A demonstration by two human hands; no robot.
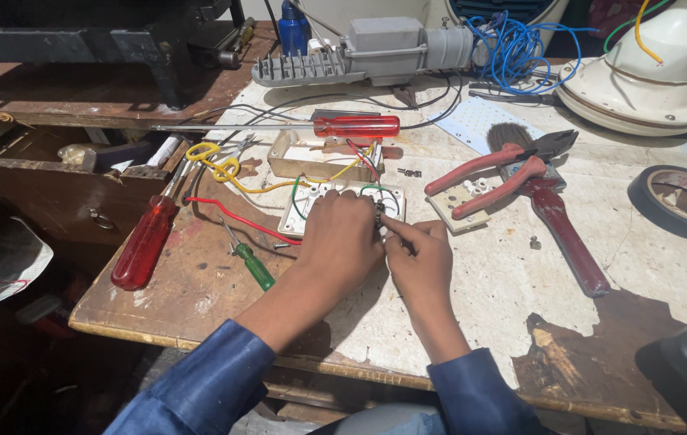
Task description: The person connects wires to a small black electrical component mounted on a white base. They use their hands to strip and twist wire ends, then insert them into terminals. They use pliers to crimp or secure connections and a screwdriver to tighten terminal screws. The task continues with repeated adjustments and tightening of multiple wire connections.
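White switch plate (pixel 311 201) under left hand (pixel 342 238), fingers curled on it; right hand (pixel 420 258) pinching small part at plate's 3 o'clock edge; pliers (pixel 504 169) at 2 o'clock.

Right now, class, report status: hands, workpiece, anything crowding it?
Left hand resting on white switch plate. Right hand fingers pinching at its edge. Green screwdriver and red pliers close by.
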